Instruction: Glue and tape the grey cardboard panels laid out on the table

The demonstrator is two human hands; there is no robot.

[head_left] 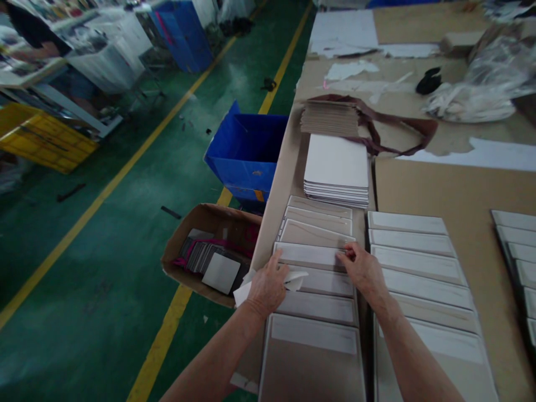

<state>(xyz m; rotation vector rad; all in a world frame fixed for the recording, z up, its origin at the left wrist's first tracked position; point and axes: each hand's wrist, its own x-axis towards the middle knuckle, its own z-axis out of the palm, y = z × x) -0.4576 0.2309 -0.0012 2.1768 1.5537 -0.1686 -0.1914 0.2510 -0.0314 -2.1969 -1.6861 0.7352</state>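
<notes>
A column of overlapping flat panels lies along the table's left edge. Several carry a white strip across the top, while the upper ones show a bare brownish band with a thin line. My left hand (268, 285) rests at the left end of one white strip (310, 254), with loose white paper (296, 279) held under its fingers and sticking out on both sides. At the strip's right end, my right hand (365, 272) has thumb and forefinger pinched together on it. Beside my right forearm lies a second column of panels (419, 282) with similar strips.
Beyond the panels stand a stack of white boards (336, 162) and a brown bundle (329, 118) with a dark strap. Left of the table are a cardboard box (173, 257) holding pieces and a blue bin (240, 173). A person (39, 33) is at another table, far left.
</notes>
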